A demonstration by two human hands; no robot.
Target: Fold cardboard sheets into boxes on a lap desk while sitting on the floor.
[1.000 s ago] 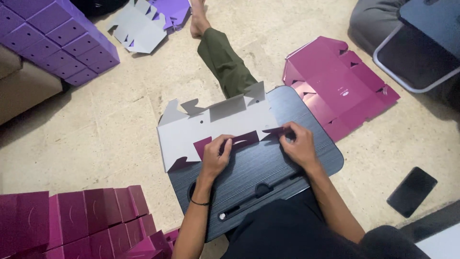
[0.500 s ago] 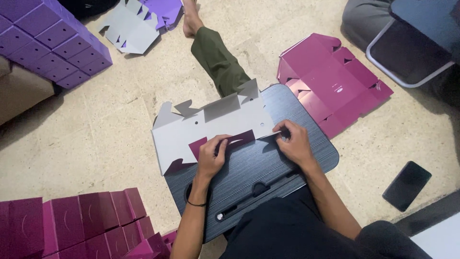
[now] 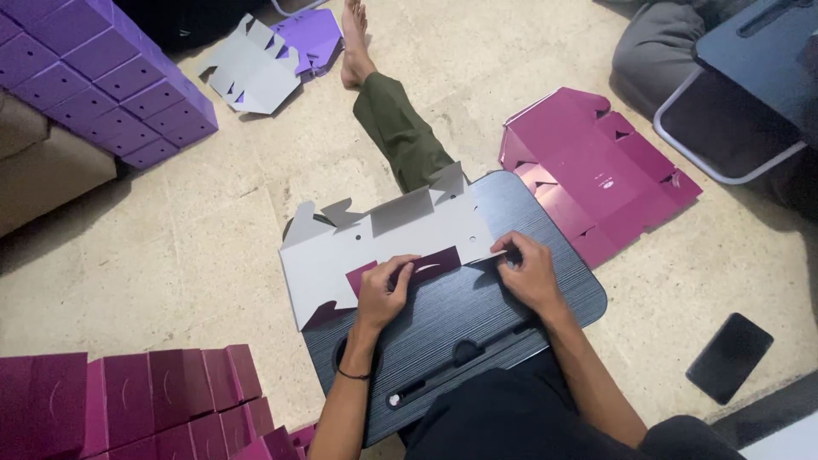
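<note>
Both hands are down on the flat box blank point(image 3: 375, 243), grey side up, lying across the far edge of the dark lap desk point(image 3: 477, 315). The left hand point(image 3: 383, 285) presses its fingers on a folded-over magenta flap at the blank's near edge. The right hand point(image 3: 530, 271) pinches the blank's right corner between curled fingers. A stack of magenta blanks point(image 3: 596, 170) lies on the floor to the right, folded magenta boxes point(image 3: 128, 400) at lower left, purple boxes point(image 3: 111, 77) at upper left, and a dark phone point(image 3: 729, 358) at lower right.
</note>
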